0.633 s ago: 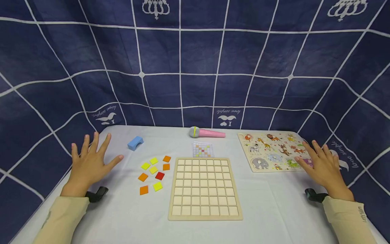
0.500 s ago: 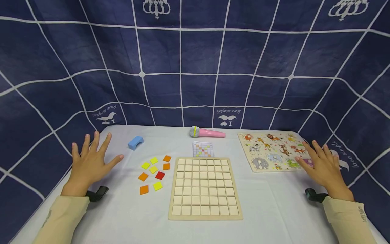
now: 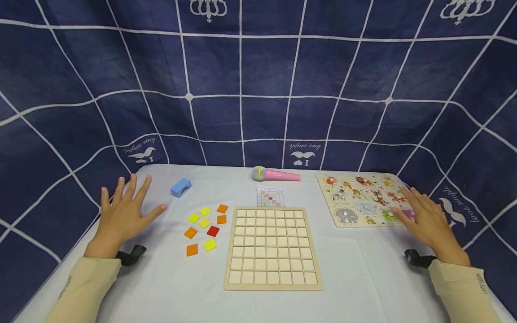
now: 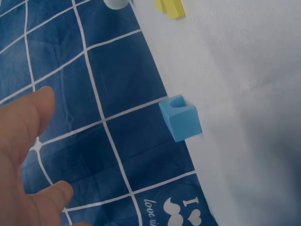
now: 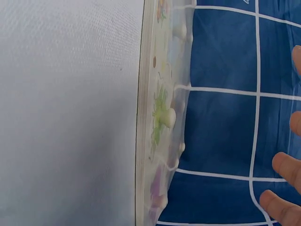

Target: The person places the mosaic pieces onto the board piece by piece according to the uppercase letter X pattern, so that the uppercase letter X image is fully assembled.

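Observation:
My left hand (image 3: 123, 220) is held at the left side with its fingers spread, holding nothing. The blue arch block (image 3: 180, 187) stands a little beyond its fingertips, and also shows in the left wrist view. At the right, my right hand (image 3: 430, 224) is spread near the wooden animal puzzle (image 3: 346, 216), hiding its right edge in the head view; it holds nothing. Between the hands lies a wooden grid board (image 3: 273, 287) with bare square cells. Several loose yellow, orange and red square tiles (image 3: 212, 231) are scattered left of the board.
A pattern card (image 3: 270, 196) with coloured squares lies just behind the board. Behind it lies a pink toy microphone (image 3: 282, 175) with a silver head. A dark blue checked curtain (image 3: 266, 116) encloses the back and sides of the white-covered table (image 3: 343, 278).
The left hand has shifted very slightly to the right and the right hand's fingers have tipped a little. The objects on the table keep their places.

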`<act>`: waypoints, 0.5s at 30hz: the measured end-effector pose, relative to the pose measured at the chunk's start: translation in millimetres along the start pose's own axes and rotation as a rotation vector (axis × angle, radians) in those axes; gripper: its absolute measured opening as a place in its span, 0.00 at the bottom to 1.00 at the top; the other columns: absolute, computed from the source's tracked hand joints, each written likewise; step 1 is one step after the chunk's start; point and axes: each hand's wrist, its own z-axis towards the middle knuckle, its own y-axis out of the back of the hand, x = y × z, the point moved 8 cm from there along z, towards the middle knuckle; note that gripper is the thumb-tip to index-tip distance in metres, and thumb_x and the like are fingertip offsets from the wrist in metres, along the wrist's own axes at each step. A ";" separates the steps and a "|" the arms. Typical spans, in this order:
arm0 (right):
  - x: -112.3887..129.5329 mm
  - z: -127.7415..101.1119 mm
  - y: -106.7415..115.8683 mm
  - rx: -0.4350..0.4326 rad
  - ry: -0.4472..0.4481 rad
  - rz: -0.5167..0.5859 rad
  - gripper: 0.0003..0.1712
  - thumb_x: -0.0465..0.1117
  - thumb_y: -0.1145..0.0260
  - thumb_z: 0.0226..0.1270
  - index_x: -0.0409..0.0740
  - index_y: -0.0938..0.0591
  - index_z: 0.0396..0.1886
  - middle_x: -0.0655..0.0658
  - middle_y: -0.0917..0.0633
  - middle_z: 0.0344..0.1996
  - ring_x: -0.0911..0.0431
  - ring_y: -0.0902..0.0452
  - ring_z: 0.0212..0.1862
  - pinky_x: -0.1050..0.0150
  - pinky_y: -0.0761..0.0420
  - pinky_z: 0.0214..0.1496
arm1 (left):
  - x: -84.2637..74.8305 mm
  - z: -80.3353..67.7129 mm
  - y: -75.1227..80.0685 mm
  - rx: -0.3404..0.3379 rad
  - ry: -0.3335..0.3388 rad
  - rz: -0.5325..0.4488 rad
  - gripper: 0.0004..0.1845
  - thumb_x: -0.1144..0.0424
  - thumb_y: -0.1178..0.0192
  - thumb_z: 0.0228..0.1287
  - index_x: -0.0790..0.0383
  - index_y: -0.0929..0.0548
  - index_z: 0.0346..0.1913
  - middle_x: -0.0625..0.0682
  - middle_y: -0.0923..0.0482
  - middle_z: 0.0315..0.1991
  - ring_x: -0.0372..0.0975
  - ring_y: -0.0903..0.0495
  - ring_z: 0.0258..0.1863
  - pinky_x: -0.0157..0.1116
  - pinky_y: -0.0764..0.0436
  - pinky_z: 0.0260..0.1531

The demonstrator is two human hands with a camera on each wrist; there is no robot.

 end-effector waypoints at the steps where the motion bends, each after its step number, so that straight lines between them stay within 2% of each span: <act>1: 0.1 0.0 -0.1 0.005 0.000 0.006 0.47 0.57 0.41 0.84 0.41 0.47 0.88 0.20 0.47 0.81 0.17 0.55 0.79 0.16 0.58 0.73 | -1.3 0.6 -0.6 0.001 -0.009 -0.008 0.55 0.30 0.45 0.74 0.58 0.53 0.89 0.76 0.58 0.84 0.71 0.68 0.84 0.71 0.77 0.74; 5: 1.7 1.8 -1.1 0.015 0.010 0.041 0.46 0.54 0.38 0.83 0.40 0.46 0.88 0.18 0.45 0.80 0.14 0.51 0.76 0.12 0.53 0.68 | -5.6 2.5 -3.7 0.007 -0.045 -0.038 0.53 0.34 0.42 0.75 0.60 0.50 0.88 0.76 0.57 0.84 0.70 0.68 0.84 0.69 0.76 0.76; 9: 4.7 3.1 -1.9 0.007 0.036 0.081 0.45 0.50 0.36 0.82 0.34 0.43 0.85 0.14 0.41 0.76 0.12 0.47 0.72 0.13 0.48 0.67 | -12.4 1.8 -8.4 0.022 -0.100 -0.065 0.50 0.39 0.39 0.76 0.60 0.48 0.88 0.77 0.55 0.83 0.70 0.65 0.84 0.66 0.72 0.79; 15: 16.2 3.5 -1.3 -0.011 0.105 0.163 0.42 0.44 0.33 0.80 0.28 0.38 0.82 0.13 0.35 0.72 0.14 0.42 0.71 0.17 0.46 0.71 | -23.9 0.1 -5.9 -0.007 -0.179 -0.114 0.45 0.45 0.35 0.76 0.58 0.41 0.86 0.75 0.47 0.83 0.70 0.53 0.83 0.71 0.56 0.77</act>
